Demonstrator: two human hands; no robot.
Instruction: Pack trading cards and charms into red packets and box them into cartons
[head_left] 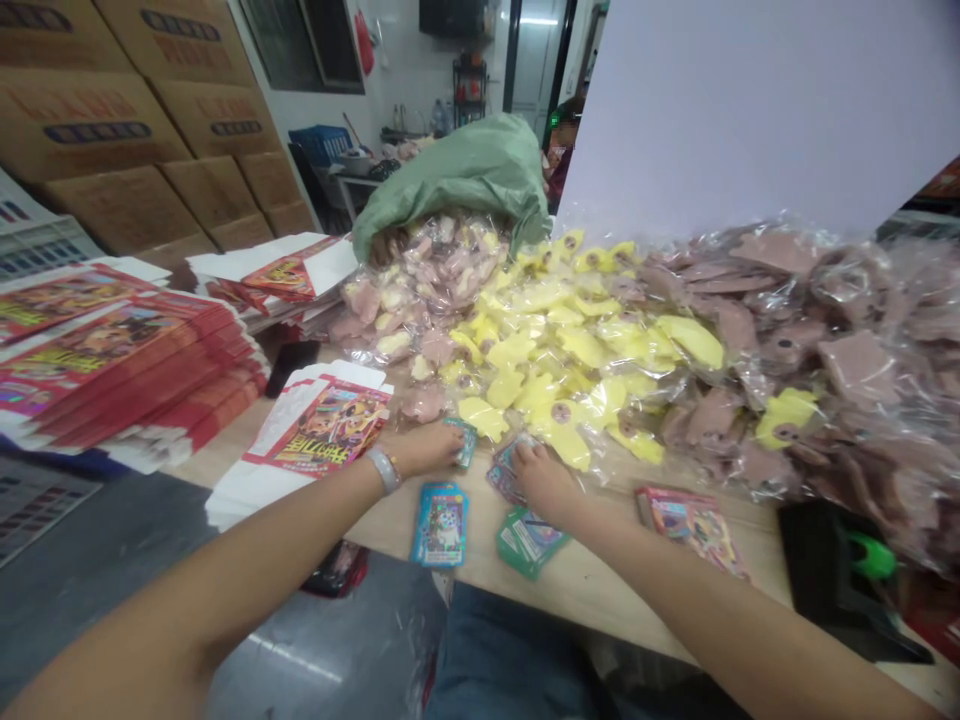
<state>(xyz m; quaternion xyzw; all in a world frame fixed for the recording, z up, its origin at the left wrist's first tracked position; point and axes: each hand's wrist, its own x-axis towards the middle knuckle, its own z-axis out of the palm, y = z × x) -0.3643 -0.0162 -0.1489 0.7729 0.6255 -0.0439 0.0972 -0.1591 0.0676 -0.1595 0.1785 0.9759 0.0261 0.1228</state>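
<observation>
Two hands on two small piles of cards

The teal cards lie on the table, right under the fingertips of the left hand. The darker cards lie just beside them, partly under the right hand. Both hands have bent fingers that touch the cards. I cannot tell if either hand is pinching cards or just resting on them.

The step in hand looks like sorting out or picking from these piles, one hand on each. The next move seems to call for soft, careful fingers, because thin cards can slip or stick together.

Closer to the person's body are two more piles: blue cards and green cards. The green ones sit just below the right wrist. Neither pile is in a hand.

Farther out, red packs lie past the right arm. A flat red and white box is near the left arm. Behind the hands is a big heap of yellow pieces in clear bags, with pinkish pieces to the right and a green sack at the back.
</observation>
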